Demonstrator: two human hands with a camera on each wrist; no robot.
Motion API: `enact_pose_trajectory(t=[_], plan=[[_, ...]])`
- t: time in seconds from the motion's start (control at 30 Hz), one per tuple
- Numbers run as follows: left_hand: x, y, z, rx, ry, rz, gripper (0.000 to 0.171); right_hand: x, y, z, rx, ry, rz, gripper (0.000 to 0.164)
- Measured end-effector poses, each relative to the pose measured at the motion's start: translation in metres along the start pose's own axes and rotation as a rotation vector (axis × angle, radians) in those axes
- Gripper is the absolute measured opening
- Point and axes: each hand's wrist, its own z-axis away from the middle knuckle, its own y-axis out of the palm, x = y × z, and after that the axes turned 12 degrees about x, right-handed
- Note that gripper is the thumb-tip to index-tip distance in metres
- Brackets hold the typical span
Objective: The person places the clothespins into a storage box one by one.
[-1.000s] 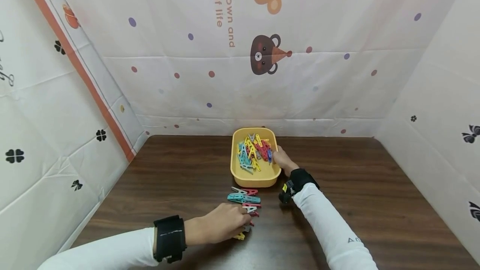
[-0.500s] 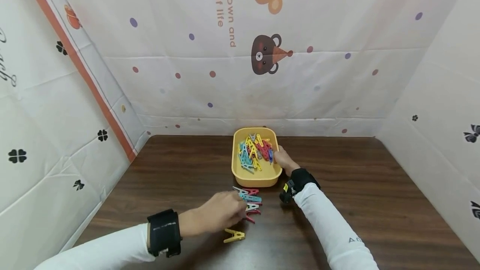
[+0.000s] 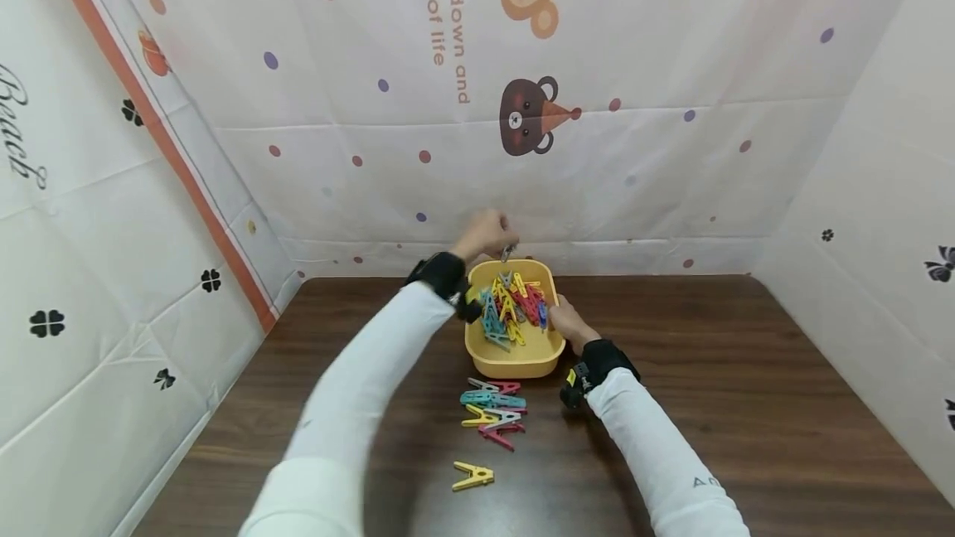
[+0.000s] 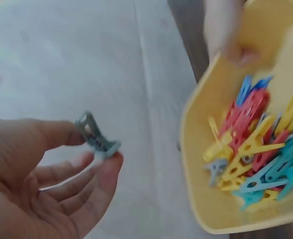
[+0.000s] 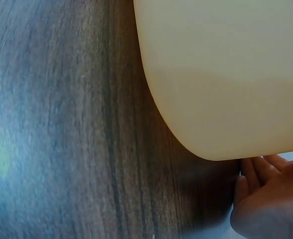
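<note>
My left hand [image 3: 483, 236] is above the far end of a yellow plastic basket [image 3: 516, 367], pinching a grey clothespin [image 4: 97, 139] between thumb and fingertips. Inside the basket lies a mixed heap of clothespins [image 4: 255, 149] in turquoise, yellow, red, blue and grey. On the right side, my right hand [image 3: 570, 324] grips the basket's rim, with the thumb over the inside and the other fingers outside against the wall. In front of the basket, a loose column of clothespins holds turquoise ones [image 3: 492, 399], a white one [image 3: 503, 418] and red ones [image 3: 498, 435]. A yellow clothespin [image 3: 473, 476] lies apart, nearer me.
The dark wooden table [image 3: 671, 404] ends at a printed white cloth [image 3: 358, 197] behind the basket. More cloth walls rise on the left [image 3: 112, 355] and right [image 3: 858, 313]. My left forearm [image 3: 358, 388] reaches across the table's left half.
From the column of clothespins, my left hand has moved up and away to the basket's far end, carrying a grey clothespin. The right hand keeps its hold on the basket.
</note>
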Motion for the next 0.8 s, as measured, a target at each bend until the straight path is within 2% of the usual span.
enact_pose_trajectory(t=[0.03, 0.07, 0.1, 0.13, 0.17, 0.2, 0.23, 0.3, 0.33, 0.37, 0.43, 0.53, 0.57, 0.73, 0.8], plan=[[0.004, 0.005, -0.018, -0.012, -0.062, -0.042, 0.021, 0.000, 0.001, 0.000, -0.001, -0.002, -0.003, 0.063], [0.005, 0.011, -0.029, -0.046, -0.133, -0.100, 0.018, 0.000, 0.001, 0.000, 0.000, -0.007, 0.003, 0.063], [0.010, 0.021, -0.044, -0.069, -0.202, -0.140, 0.017, -0.001, 0.002, 0.000, 0.002, -0.014, 0.005, 0.060], [0.024, 0.039, -0.066, -0.115, -0.260, -0.216, 0.022, -0.002, 0.003, 0.000, 0.003, -0.017, 0.003, 0.056], [0.030, 0.052, -0.078, -0.113, -0.336, -0.252, 0.026, -0.003, 0.003, 0.001, 0.003, -0.021, 0.005, 0.056], [0.033, 0.065, -0.087, -0.090, -0.410, -0.266, 0.032, -0.005, 0.003, 0.002, 0.003, -0.023, 0.007, 0.058], [0.038, 0.079, -0.095, -0.078, -0.455, -0.256, 0.036, -0.007, 0.002, 0.003, 0.006, -0.024, 0.007, 0.060], [0.042, 0.102, -0.102, -0.053, -0.511, -0.249, 0.034, -0.010, 0.002, 0.006, 0.003, -0.028, 0.001, 0.062], [0.040, 0.109, -0.100, -0.046, -0.523, -0.264, 0.032, -0.011, 0.002, 0.007, -0.001, -0.027, -0.006, 0.066], [0.030, 0.109, -0.088, -0.014, -0.540, -0.244, 0.029, -0.011, 0.003, 0.007, -0.002, -0.030, -0.009, 0.071], [0.026, 0.118, -0.079, -0.053, -0.535, -0.281, 0.027, -0.012, 0.005, 0.008, -0.009, -0.040, -0.012, 0.072], [0.023, 0.123, -0.067, -0.112, -0.527, -0.321, 0.025, -0.013, 0.009, 0.007, -0.016, -0.054, -0.016, 0.068], [0.023, 0.123, -0.064, -0.112, -0.528, -0.333, 0.024, -0.013, 0.010, 0.007, -0.015, -0.059, -0.018, 0.066], [0.028, 0.119, -0.067, -0.031, -0.548, -0.357, 0.028, -0.016, 0.009, 0.006, -0.004, -0.057, -0.031, 0.064], [0.028, 0.113, -0.070, 0.015, -0.516, -0.406, 0.031, -0.016, 0.006, 0.006, -0.005, -0.047, -0.022, 0.063]])
